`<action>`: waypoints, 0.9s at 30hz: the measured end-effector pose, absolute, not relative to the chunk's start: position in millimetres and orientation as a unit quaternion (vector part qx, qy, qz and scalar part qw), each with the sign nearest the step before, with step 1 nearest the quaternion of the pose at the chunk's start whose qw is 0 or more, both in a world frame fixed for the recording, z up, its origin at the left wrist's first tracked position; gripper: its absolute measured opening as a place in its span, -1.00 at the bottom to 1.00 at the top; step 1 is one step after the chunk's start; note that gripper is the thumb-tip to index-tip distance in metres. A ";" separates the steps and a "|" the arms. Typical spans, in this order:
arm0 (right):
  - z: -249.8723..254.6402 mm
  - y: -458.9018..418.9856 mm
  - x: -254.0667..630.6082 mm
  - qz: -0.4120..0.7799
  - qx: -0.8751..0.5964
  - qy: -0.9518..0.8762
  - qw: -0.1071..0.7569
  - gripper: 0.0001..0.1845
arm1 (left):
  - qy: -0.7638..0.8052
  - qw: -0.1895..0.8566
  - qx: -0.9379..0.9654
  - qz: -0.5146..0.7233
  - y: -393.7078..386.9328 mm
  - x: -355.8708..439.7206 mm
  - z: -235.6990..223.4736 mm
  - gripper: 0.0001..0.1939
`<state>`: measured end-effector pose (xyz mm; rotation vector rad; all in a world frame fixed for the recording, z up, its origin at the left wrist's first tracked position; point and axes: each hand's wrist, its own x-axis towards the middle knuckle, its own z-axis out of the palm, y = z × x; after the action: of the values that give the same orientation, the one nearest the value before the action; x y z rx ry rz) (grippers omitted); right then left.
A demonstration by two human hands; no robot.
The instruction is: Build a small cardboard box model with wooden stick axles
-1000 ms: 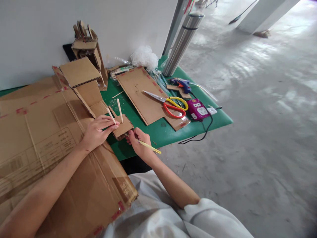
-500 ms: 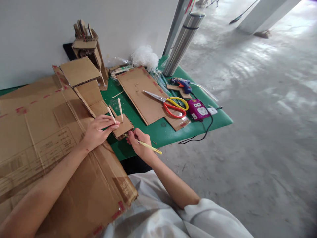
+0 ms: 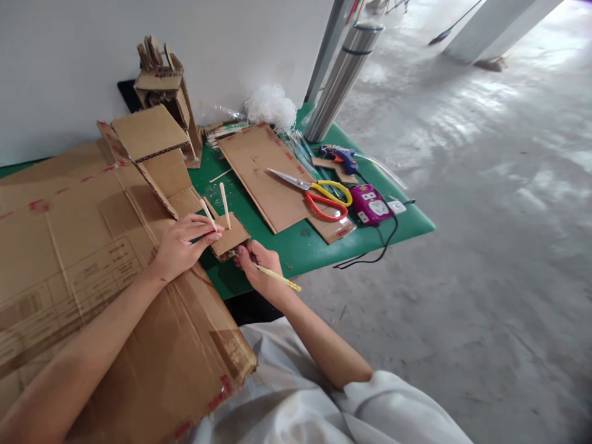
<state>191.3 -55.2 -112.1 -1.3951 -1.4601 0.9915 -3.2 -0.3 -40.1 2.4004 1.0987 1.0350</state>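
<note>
My left hand (image 3: 178,245) is closed on a small square cardboard piece (image 3: 230,235), pinching its left edge. Two wooden sticks (image 3: 224,205) stand up out of that piece. My right hand (image 3: 257,266) is closed on a thin yellow stick (image 3: 279,277), held like a pencil with its tip at the piece's near edge. Both hands work at the front edge of the green table (image 3: 305,243).
A big flattened cardboard box (image 3: 83,271) covers the left of the table. A cardboard sheet (image 3: 268,179) bears red-and-yellow scissors (image 3: 319,197). A purple power strip (image 3: 370,205), a blue glue gun (image 3: 340,157), a cardboard model (image 3: 164,92) and a metal pole (image 3: 345,74) stand behind.
The yellow stick's free end has dipped slightly in my right hand. Otherwise nothing has visibly moved.
</note>
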 end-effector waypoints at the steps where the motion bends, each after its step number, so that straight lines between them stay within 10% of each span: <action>1: -111.3 -55.4 191.4 0.394 -0.556 -0.592 0.430 -0.64 | 0.386 0.152 0.837 0.357 -0.4 -3.2 -40.1 -0.83; 27: -110.8 -56.5 189.8 0.379 -0.571 -0.586 0.431 -0.63 | 0.388 0.160 0.834 0.359 0.3 -2.8 -39.7 -0.83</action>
<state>189.8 -56.5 -110.8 -1.4249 -1.4623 0.9439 -2.8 0.3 -39.7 2.3815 1.1092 1.0246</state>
